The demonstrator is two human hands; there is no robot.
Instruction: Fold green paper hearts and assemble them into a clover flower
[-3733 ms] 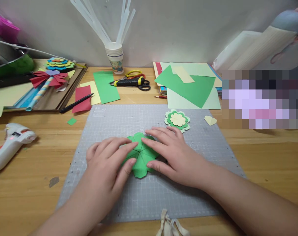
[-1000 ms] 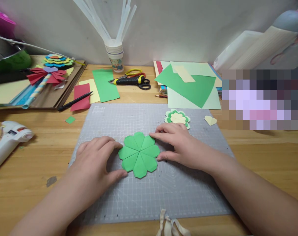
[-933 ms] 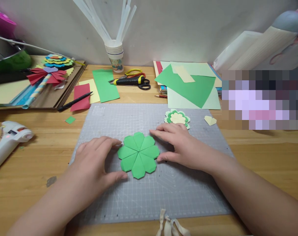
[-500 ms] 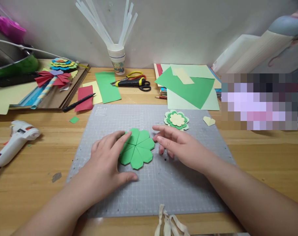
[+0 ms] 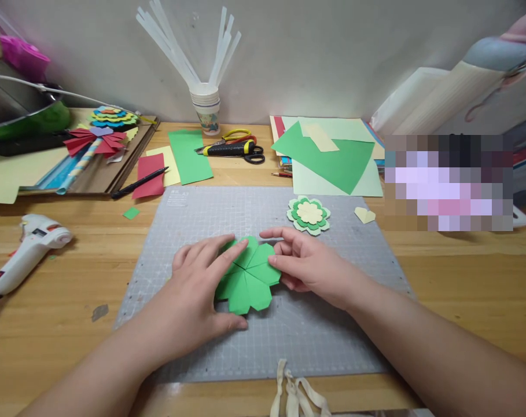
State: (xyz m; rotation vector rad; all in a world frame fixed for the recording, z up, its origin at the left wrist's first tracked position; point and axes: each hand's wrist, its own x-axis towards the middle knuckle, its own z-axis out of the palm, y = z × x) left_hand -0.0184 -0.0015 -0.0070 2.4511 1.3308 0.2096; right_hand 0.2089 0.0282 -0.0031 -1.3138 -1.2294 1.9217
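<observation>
While the right hand [image 5: 304, 260] pinches the right edge of the green paper flower [image 5: 250, 284] over the grey mat [image 5: 327, 341], the left hand [image 5: 202, 278] spreads wide across its left side; light, even pressure probably best avoids bending it.

Moderate indoor light, fairly even; source out of frame, probably overhead. Soft shadow on cutting mat [image 5: 297, 341] below right hand [image 5: 308, 260]. Faint sheen on wooden tabletop [image 5: 458, 284]. Grey wall [image 5: 315, 63] darker toward upper corners. Wide-angle stretch at edges. Coarse pixelation at right. Mat's print illegible.
</observation>
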